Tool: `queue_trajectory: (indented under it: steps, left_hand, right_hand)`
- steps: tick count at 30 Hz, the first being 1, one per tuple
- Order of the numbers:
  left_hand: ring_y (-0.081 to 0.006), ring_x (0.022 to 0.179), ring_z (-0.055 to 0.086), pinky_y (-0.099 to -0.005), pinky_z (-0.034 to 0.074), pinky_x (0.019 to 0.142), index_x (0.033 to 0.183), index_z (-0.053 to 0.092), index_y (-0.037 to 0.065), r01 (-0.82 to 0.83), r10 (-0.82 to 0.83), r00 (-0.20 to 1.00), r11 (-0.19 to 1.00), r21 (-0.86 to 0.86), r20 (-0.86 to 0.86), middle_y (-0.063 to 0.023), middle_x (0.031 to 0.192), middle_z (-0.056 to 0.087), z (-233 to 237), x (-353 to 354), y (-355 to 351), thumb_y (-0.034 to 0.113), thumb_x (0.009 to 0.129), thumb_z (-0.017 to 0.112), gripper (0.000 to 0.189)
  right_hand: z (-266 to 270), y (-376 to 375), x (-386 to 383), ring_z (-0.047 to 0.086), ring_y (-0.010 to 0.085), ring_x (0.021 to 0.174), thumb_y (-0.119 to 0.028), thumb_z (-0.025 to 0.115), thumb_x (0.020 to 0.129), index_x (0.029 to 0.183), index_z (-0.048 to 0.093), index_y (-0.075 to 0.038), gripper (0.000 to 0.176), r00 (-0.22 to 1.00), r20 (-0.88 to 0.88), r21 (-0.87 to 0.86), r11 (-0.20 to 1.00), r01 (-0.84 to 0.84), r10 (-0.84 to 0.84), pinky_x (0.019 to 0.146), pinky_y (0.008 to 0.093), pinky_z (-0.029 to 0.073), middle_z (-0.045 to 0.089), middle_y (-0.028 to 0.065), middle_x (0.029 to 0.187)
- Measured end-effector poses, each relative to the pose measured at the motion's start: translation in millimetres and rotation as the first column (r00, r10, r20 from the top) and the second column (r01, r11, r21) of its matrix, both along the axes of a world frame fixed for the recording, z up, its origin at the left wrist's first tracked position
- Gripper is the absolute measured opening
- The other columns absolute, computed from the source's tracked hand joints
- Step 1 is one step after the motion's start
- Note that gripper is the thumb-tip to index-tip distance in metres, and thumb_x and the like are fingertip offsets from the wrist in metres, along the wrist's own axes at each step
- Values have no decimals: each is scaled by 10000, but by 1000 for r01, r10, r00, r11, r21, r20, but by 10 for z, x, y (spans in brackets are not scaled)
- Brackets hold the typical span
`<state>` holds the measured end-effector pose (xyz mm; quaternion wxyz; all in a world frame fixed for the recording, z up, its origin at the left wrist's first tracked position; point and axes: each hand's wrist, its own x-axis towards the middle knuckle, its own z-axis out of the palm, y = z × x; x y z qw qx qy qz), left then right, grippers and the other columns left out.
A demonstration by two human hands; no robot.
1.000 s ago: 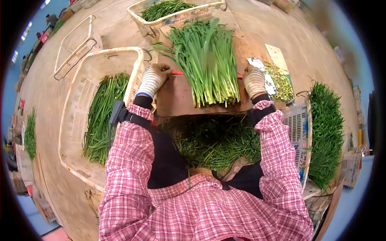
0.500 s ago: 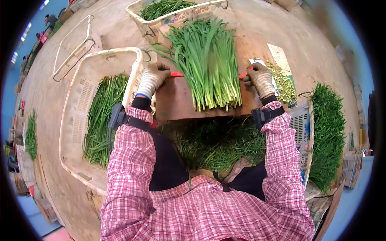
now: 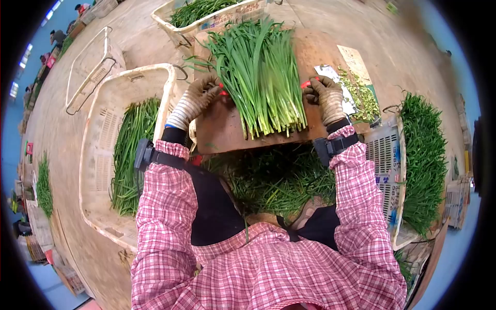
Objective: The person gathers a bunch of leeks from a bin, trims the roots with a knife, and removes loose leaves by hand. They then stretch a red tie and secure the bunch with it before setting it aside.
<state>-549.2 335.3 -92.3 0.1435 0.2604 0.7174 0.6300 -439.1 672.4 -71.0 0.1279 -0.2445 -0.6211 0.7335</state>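
Note:
A thick bunch of long green leafy stalks (image 3: 263,77) lies on a brown board (image 3: 222,132), its pale cut ends facing me. At its left edge my gloved left hand (image 3: 204,95) is closed on one end of a red strip (image 3: 222,89). My gloved right hand (image 3: 325,95) pinches the strip's other end (image 3: 309,83) at the right edge. The middle of the strip is hidden by the bunch. Right of my right hand lie a white object (image 3: 336,88) and a heap of small green-yellow trimmings (image 3: 364,101).
A white crate (image 3: 88,181) with green stalks stands at the left, another crate (image 3: 178,32) beyond the board. At the right, a pile of greens (image 3: 421,165) sits by a crate wall (image 3: 385,160). Loose greens (image 3: 279,181) lie below the board. People are at the far left.
The view has shifted slightly. My left hand has turned a little, with its fingers nearer the bunch's left edge. Both hands still hold the red strip.

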Motion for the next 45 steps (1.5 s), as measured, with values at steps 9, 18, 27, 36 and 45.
queue_trajectory:
  steps: [9, 18, 27, 36, 45]
  left_hand:
    - [-55, 669, 579, -212, 469, 580, 1064, 665, 42, 7, -9, 1000, 994, 113, 21, -10, 850, 675, 626, 280, 793, 122, 901, 663, 181]
    - [-95, 817, 594, -263, 500, 766, 974, 668, 36, -18, 2, 958, 998, -52, -286, -20, 885, 663, 476, 541, 563, 117, 901, 663, 109]
    - [-59, 644, 572, -217, 486, 593, 965, 677, 13, -69, 68, 997, 997, 33, 37, -10, 785, 666, 682, 675, 1211, 146, 881, 689, 159]
    - [-68, 620, 592, -228, 492, 566, 936, 683, -11, -150, 144, 979, 988, 26, 147, -39, 766, 690, 572, 621, 1619, 163, 879, 695, 183]
    - [-60, 732, 578, -227, 486, 676, 937, 685, -2, -164, 126, 981, 948, 275, 151, -19, 830, 686, 374, 732, 1558, 97, 861, 677, 125]
  right_hand:
    - [262, -303, -78, 595, 97, 643, -63, 661, 865, 968, 691, 19, 136, 985, -143, 375, 926, -34, 94, 599, 235, 499, 669, 54, 773]
    - [293, -128, 48, 588, 85, 630, -61, 668, 854, 965, 697, -1, 130, 993, -107, 457, 889, 3, 52, 581, 218, 473, 671, 29, 765]
    - [356, -481, 32, 608, 134, 686, -74, 678, 841, 926, 700, -11, 108, 975, -174, 551, 834, -21, 140, 649, 275, 496, 682, 71, 753]
    - [900, -322, 99, 677, 270, 756, -177, 679, 796, 888, 712, -38, 169, 959, 213, 898, 349, -269, 189, 723, 354, 519, 698, 157, 812]
    - [617, -880, 531, 639, 357, 815, -122, 616, 836, 889, 682, -59, 105, 986, -156, 971, 192, 142, 58, 732, 425, 504, 655, 171, 819]
